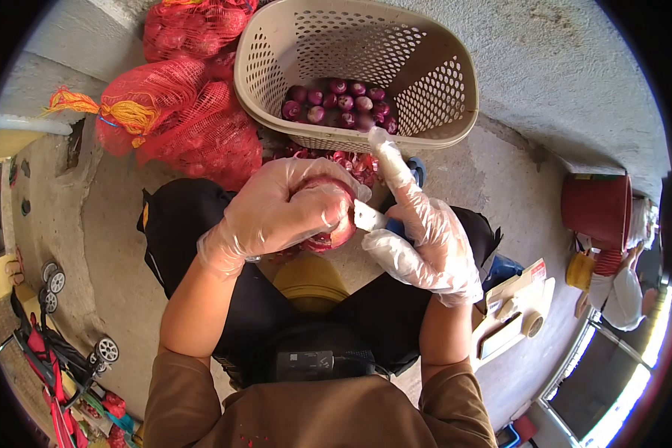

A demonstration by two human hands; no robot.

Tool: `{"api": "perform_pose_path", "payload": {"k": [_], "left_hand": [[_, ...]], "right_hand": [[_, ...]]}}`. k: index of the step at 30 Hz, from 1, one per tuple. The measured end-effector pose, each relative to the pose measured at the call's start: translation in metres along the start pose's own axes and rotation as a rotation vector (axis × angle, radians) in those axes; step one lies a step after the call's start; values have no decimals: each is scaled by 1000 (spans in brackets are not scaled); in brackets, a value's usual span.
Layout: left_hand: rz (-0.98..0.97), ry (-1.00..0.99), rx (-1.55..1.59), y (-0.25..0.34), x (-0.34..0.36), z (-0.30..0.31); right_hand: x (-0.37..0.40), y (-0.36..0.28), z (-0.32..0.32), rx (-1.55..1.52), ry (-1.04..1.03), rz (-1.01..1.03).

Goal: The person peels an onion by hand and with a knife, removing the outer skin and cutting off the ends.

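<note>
My left hand [284,205], in a clear plastic glove, is closed around a red onion [328,237] with reddish-purple skin. In my right hand [429,235], also gloved, is a small knife [369,216] with a blue handle. Its blade touches or nearly touches the onion's right side. The index finger of that hand points up and away, while the other fingers curl about the handle. Loose onion skins [357,164] lie on the floor beyond my hands. A beige perforated basket [467,112] stands past them, with several purple onions [346,103] in its bottom.
Red mesh sacks [194,112] full of onions lean left of the basket. A yellow stool [310,280] shows between my legs. At the right are a dark red bin [596,211] and a cardboard piece [511,313]; a stroller [60,358] stands at lower left.
</note>
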State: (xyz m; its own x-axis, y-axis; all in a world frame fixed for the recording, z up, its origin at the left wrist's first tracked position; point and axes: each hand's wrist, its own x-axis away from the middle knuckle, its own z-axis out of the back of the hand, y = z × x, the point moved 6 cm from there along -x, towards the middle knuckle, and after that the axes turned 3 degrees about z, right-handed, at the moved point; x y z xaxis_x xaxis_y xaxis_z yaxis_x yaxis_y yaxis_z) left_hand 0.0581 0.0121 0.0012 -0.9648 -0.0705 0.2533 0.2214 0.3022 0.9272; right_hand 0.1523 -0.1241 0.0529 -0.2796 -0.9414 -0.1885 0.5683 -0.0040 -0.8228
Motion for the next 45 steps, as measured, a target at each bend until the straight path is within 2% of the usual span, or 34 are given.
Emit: {"api": "perform_pose_path", "payload": {"k": [6,11,14,18,22,27,33,36,42,45], "left_hand": [[-53,-19,61,10,0,0],[61,-34,-7,5,1,0],[28,-3,78,3,2,-1],[-42,38,49,6,-1,-2],[8,-11,65,4,0,-1],[-37,13,145,6,0,-1],[-65,81,156,5,0,0],[-2,82,32,5,1,4],[79,44,125,5,4,0],[-42,98,105,2,0,1]], "right_hand": [[1,1,4,-37,-31,-18],[0,-5,0,37,-64,-22],[0,-3,-3,22,-91,-59],[-1,-4,-3,-37,-66,-37],[1,4,0,-69,-23,2],[1,3,-4,-51,-130,-74],[-3,-7,-4,21,-42,-12],[-3,-7,-6,-21,-11,-40],[-2,-3,-5,-85,63,-18],[-4,0,-2,-123,144,-24]]}}
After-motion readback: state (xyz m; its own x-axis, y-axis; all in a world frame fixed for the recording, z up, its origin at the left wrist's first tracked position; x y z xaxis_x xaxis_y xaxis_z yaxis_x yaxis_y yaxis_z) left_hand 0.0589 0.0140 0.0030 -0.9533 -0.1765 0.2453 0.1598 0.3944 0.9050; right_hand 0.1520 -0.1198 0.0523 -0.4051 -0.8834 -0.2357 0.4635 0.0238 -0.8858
